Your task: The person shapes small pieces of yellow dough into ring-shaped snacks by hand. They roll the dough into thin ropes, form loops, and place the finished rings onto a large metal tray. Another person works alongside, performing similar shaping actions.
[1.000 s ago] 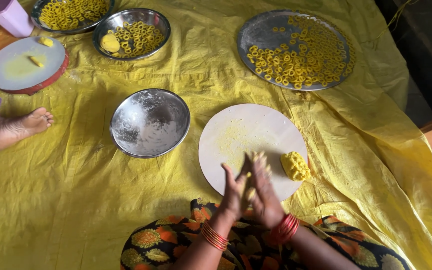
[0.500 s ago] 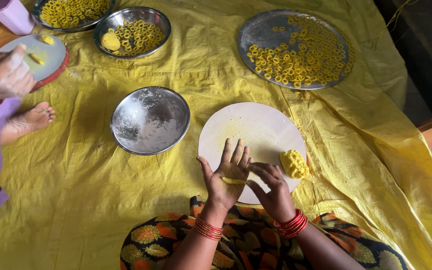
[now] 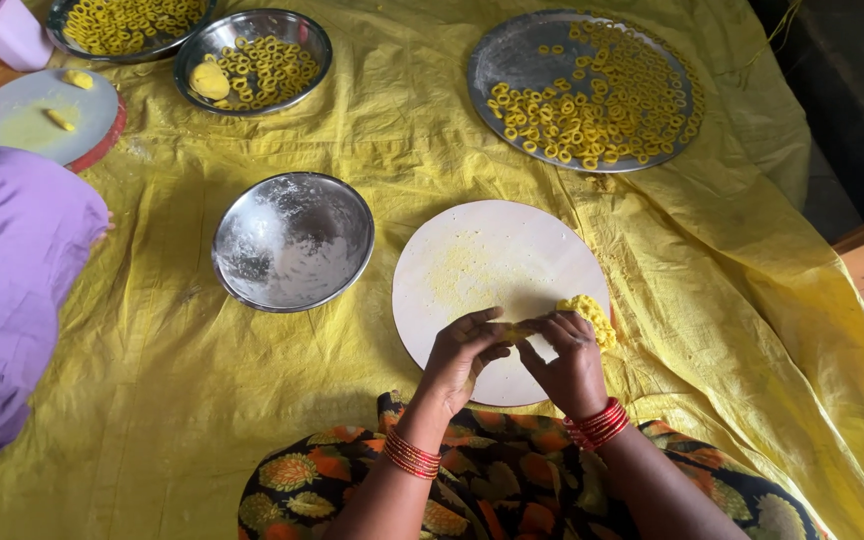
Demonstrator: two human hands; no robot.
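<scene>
My left hand and my right hand meet over the near edge of a round white board. Their fingertips pinch a small piece of yellow dough between them. A crumbly lump of yellow dough lies on the board just beyond my right hand. Red bangles circle both wrists. The board is dusted with yellow crumbs.
An empty floured steel bowl sits left of the board. A steel tray of yellow dough rings lies at the back right, two ring-filled bowls at the back left. A person in purple leans in at left beside another white board. Yellow sheet covers the floor.
My hands were pressed upright together, then spread on the board; now they pinch a dough piece between the fingertips. The person in purple has leaned further in, hiding the foot.
</scene>
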